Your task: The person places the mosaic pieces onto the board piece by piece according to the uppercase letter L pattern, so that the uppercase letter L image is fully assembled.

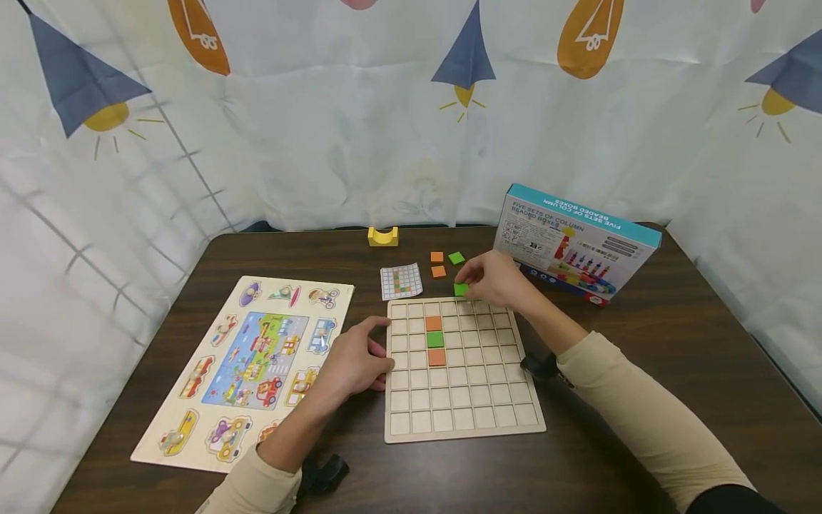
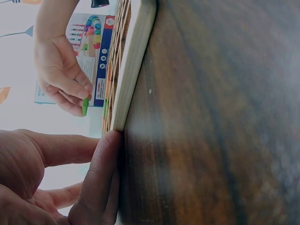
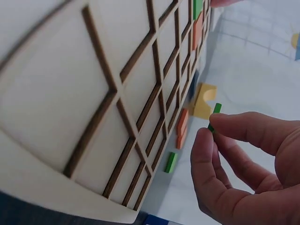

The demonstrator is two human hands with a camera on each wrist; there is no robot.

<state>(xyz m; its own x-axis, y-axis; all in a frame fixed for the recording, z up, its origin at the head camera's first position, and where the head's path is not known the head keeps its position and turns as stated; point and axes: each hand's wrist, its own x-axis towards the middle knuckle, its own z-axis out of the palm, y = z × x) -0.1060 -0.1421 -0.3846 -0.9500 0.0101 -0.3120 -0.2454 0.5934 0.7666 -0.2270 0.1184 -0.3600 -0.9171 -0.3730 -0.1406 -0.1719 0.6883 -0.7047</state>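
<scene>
My right hand (image 1: 494,280) pinches a green square tile (image 3: 216,114) between thumb and fingertips, raised off the table beyond the grid board's far edge. The pale wooden grid board (image 1: 465,396) holds an orange tile (image 1: 433,323), a green tile (image 1: 434,339) and a lower orange tile (image 1: 437,357) stacked in one column. At the board's left edge my left hand (image 1: 355,360) touches the rim with its fingertips, fingers mostly straight in the left wrist view. Behind the board lie two loose orange tiles (image 1: 437,257) and a loose green tile (image 1: 457,258).
A small printed grid card (image 1: 401,282) lies behind the board's left corner. Farther back stands a yellow notched block (image 1: 383,237). A picture puzzle board (image 1: 193,435) lies on the left. The beaded-boxes carton (image 1: 578,239) stands at the back right of the dark table (image 1: 674,335).
</scene>
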